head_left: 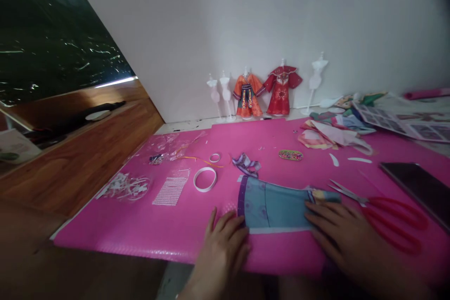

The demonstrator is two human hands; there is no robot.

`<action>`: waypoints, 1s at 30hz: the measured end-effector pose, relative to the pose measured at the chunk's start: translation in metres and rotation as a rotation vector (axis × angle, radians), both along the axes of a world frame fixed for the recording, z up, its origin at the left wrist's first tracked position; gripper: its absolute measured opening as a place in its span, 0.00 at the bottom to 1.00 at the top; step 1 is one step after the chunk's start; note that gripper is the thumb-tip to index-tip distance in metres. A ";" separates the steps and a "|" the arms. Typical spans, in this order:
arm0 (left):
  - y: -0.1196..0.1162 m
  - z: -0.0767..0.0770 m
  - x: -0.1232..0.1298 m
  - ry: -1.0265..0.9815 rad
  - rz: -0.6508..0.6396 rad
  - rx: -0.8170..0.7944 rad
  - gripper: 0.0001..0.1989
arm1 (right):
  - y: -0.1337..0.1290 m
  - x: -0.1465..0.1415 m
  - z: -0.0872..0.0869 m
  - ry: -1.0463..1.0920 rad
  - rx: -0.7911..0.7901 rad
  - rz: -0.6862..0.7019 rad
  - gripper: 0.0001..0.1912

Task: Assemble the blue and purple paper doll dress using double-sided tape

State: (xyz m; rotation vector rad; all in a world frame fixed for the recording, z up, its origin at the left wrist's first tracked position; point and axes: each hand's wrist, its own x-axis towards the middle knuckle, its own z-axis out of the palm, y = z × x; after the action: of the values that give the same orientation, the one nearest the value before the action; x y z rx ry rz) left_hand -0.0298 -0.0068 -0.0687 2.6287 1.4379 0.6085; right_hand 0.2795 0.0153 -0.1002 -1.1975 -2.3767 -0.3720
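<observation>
A strip of blue doll-sized fabric [277, 204] with a purple band along its left end lies flat on the pink table cover [140, 229]. My left hand [225, 243] rests at the lower left corner of the fabric, fingers spread, fingertips by the purple band. Over the right end lies my right hand [339, 232], its fingers stretched out flat on the fabric and covering part of a patterned piece there. Red-handled scissors [390, 215] lie beside my right hand, blades pointing to the upper left. A crumpled purple patterned scrap [246, 165] sits just above the fabric.
Rolls of white tape [205, 179], a sheet of pearl stickers [171, 190] and a plastic bag [126, 186] lie to the left. A colourful oval case [290, 155] and fabric scraps [326, 135] lie behind. A dark phone [418, 187] is at right. Small mannequins [316, 79] line the wall.
</observation>
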 end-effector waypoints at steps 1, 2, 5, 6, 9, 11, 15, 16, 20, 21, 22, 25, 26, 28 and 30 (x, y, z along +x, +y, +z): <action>0.001 0.000 -0.002 0.013 0.004 -0.004 0.11 | 0.004 -0.002 -0.001 -0.005 -0.008 -0.002 0.16; 0.003 0.000 -0.004 0.025 0.011 -0.006 0.11 | 0.008 -0.004 -0.003 -0.010 -0.019 -0.003 0.17; 0.010 0.000 -0.011 0.071 0.053 -0.002 0.11 | 0.019 -0.009 -0.005 -0.022 -0.073 -0.015 0.16; 0.013 -0.001 -0.013 0.089 0.065 0.000 0.11 | 0.022 -0.011 -0.005 -0.022 -0.095 -0.022 0.16; 0.024 -0.003 -0.016 0.139 0.084 0.004 0.11 | 0.030 -0.017 -0.004 -0.004 -0.144 -0.030 0.16; 0.028 -0.004 -0.017 0.152 0.091 0.007 0.11 | 0.035 -0.019 -0.003 0.015 -0.162 -0.032 0.16; 0.032 -0.005 -0.027 0.108 0.172 0.063 0.11 | 0.044 -0.021 -0.002 0.047 -0.159 -0.042 0.16; 0.033 -0.004 -0.033 0.083 0.229 0.090 0.10 | 0.045 -0.021 -0.002 0.047 -0.149 -0.043 0.16; 0.044 0.003 -0.060 0.028 0.441 0.163 0.11 | 0.052 -0.020 -0.004 0.019 -0.126 -0.033 0.16; 0.049 0.004 -0.065 0.028 0.460 0.167 0.11 | 0.053 -0.020 -0.005 0.015 -0.123 -0.028 0.15; 0.055 0.005 -0.069 0.028 0.472 0.169 0.10 | 0.055 -0.020 -0.006 0.017 -0.118 -0.026 0.15; 0.075 0.003 -0.070 0.023 0.480 0.161 0.07 | 0.054 -0.020 -0.009 0.066 -0.088 -0.025 0.14; 0.081 0.002 -0.069 0.016 0.476 0.154 0.06 | 0.053 -0.019 -0.009 0.089 -0.077 -0.023 0.14; 0.091 0.001 -0.067 -0.007 0.462 0.137 0.04 | 0.047 -0.017 -0.006 0.145 -0.063 -0.021 0.14; 0.093 0.004 -0.065 -0.047 0.434 0.118 0.05 | 0.037 -0.016 -0.001 0.215 -0.074 -0.018 0.15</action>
State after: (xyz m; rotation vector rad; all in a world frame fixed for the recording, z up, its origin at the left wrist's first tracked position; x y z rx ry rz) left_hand -0.0950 0.0860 -0.0650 2.3675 2.0336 0.8070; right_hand 0.2640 0.0526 -0.1012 -1.2271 -2.2122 -0.1524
